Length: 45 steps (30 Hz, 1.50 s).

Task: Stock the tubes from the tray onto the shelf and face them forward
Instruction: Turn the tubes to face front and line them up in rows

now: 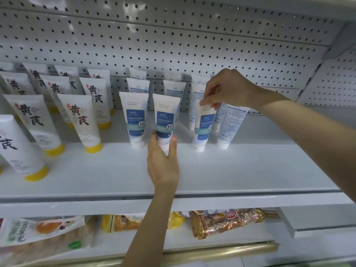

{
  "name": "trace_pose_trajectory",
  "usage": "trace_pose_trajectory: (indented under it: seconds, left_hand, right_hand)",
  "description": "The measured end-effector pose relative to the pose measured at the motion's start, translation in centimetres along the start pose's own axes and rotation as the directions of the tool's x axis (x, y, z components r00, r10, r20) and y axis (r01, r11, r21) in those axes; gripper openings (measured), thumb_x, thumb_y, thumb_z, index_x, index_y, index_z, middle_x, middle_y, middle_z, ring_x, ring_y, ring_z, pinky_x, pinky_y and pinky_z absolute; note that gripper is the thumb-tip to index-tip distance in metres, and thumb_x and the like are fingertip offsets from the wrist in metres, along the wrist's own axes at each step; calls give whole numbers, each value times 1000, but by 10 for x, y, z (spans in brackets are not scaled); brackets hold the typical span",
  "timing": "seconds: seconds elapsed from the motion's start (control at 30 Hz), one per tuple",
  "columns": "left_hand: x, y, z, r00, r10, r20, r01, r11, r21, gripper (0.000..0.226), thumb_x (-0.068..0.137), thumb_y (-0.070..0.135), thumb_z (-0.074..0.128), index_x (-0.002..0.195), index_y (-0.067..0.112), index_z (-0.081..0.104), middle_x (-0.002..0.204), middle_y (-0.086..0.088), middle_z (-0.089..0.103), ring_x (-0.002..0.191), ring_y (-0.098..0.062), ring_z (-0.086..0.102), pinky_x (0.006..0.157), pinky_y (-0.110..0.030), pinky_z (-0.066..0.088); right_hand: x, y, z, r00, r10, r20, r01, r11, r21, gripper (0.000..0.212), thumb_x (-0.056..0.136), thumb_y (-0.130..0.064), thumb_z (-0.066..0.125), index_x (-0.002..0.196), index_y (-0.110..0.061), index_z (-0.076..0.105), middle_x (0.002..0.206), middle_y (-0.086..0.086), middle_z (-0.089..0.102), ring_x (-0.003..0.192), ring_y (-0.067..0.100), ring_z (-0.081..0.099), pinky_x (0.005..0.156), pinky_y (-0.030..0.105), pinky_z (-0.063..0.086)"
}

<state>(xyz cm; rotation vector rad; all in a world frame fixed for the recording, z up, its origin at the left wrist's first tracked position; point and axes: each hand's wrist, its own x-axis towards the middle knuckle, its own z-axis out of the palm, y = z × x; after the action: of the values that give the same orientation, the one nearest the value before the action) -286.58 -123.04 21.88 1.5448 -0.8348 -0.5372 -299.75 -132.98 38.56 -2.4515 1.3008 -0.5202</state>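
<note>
Snack packets (227,220) lie on the lower level at 6 o'clock; no tray is in view. On the shelf (250,170), the left hand (162,160) grips the middle tube (166,120) at its base, fingers (153,138) curled round it, label forward. At its 9 o'clock the left tube (135,118) stands faced. At 3 o'clock the right hand (229,89) pinches the top of the third tube (204,124), label partly turned. Beside that, the reversed tube (229,124) shows back print: facing outstanding. Rear tubes (174,89) fill 12 o'clock. Judged well advanced; stock remaining unknown.
</note>
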Motion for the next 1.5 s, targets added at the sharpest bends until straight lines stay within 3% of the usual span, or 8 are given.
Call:
trace_pose_trajectory:
  seconds: [0.5, 0.67, 0.9, 0.97, 1.07, 1.2, 1.33, 1.5]
  left_hand:
    - [0, -3, 3, 999, 14, -51, -15, 1000, -10, 48, 91, 43, 54, 135, 25, 44, 134, 7, 53, 121, -12, 49, 92, -23, 34]
    - [-8, -3, 3, 978, 143, -151, -134, 989, 69, 42, 91, 39, 56, 125, 15, 48, 116, 4, 47, 102, -6, 45, 81, -22, 37]
    - [-14, -1, 1, 959, 278, -52, -278, 961, 11, 32, 90, 34, 58, 117, 20, 49, 113, 8, 51, 99, -11, 55, 87, -38, 54]
    - [-14, 14, -7, 855, 518, 18, -517, 850, 95, 30, 92, 36, 56, 115, 18, 51, 112, 0, 55, 96, -14, 57, 82, -32, 53]
    - [8, 64, -13, 598, 781, 180, -797, 558, 230, 31, 93, 36, 49, 115, 16, 55, 108, -6, 58, 97, -21, 58, 76, -30, 47]
    - [51, 134, -7, 647, 600, 470, -761, 549, 345, 32, 93, 32, 56, 122, 18, 57, 119, -3, 58, 111, -21, 54, 84, -34, 45]
    - [74, 143, 1, 575, 450, 683, -817, 359, 451, 33, 93, 41, 54, 118, 20, 59, 116, 0, 63, 105, -21, 59, 81, -31, 45]
    - [93, 141, 8, 527, 228, 819, -812, 418, 407, 26, 89, 44, 59, 103, 24, 67, 106, 2, 67, 99, -21, 60, 89, -41, 48]
  right_hand:
    - [3, 4, 16, 987, 44, -154, -29, 995, 97, 22, 76, -12, 78, 76, 7, 68, 61, 9, 64, 42, 5, 59, 48, 16, 52]
    - [2, 1, 16, 989, 35, -141, -23, 996, 88, 20, 78, -13, 77, 76, 5, 69, 63, 11, 65, 43, 5, 60, 47, 15, 50]
    - [-12, 9, -22, 971, 17, -239, -20, 1000, -7, 11, 79, -19, 75, 81, -8, 74, 70, 0, 68, 52, -1, 59, 58, 6, 48]
    - [-19, 22, -41, 974, 39, -225, -55, 997, -63, 8, 78, -18, 76, 80, -10, 74, 70, -10, 65, 62, -6, 60, 64, 0, 41]
    - [-33, 42, -50, 989, 140, -55, -141, 990, -9, 4, 76, -17, 76, 80, -17, 75, 81, -3, 71, 86, 13, 67, 84, 28, 52]
    - [-38, 57, -44, 988, 147, 49, -144, 988, -47, 8, 80, -21, 72, 82, -28, 74, 82, -14, 68, 81, 6, 64, 74, 25, 52]
    - [-35, 63, -44, 985, 158, 72, -163, 984, 76, 9, 84, -14, 69, 90, -18, 75, 94, -2, 70, 78, 7, 64, 58, 16, 55]
    - [-41, 63, -50, 974, 164, 155, -181, 978, 107, 20, 79, -21, 75, 98, -27, 73, 100, -14, 66, 75, 5, 69, 66, 8, 48]
